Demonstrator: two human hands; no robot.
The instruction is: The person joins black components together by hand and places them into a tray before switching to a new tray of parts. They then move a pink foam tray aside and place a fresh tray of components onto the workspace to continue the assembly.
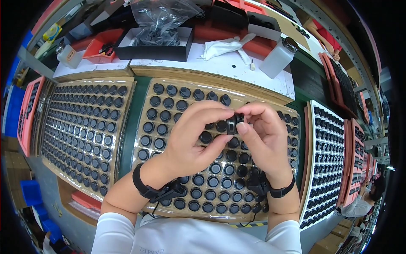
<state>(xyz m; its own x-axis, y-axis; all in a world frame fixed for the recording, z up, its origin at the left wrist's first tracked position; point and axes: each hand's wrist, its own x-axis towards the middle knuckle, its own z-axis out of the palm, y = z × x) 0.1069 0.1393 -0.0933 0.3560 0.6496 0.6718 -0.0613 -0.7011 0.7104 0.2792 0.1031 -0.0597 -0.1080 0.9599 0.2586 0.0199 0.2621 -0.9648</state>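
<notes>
Between the fingertips of both hands is a small black cylindrical part (232,125) with a shiny, lighter patch on its side. My left hand (186,142) pinches it from the left with thumb and forefinger. From the right, my right hand (270,137) grips the same part, its thumb laid on the front. Both hands hover over a clear-lined brown tray (143,99) filled with rows of round black parts, several of them hidden beneath the hands. Each wrist wears a black strap with a small black device.
To the left stands another tray (130,95) of black parts; a white tray (312,127) holds more at right. On the white bench behind are a black box (152,53), an orange bin (94,54), a white glove (220,47) and a bottle (277,58). Another person's hands show top right.
</notes>
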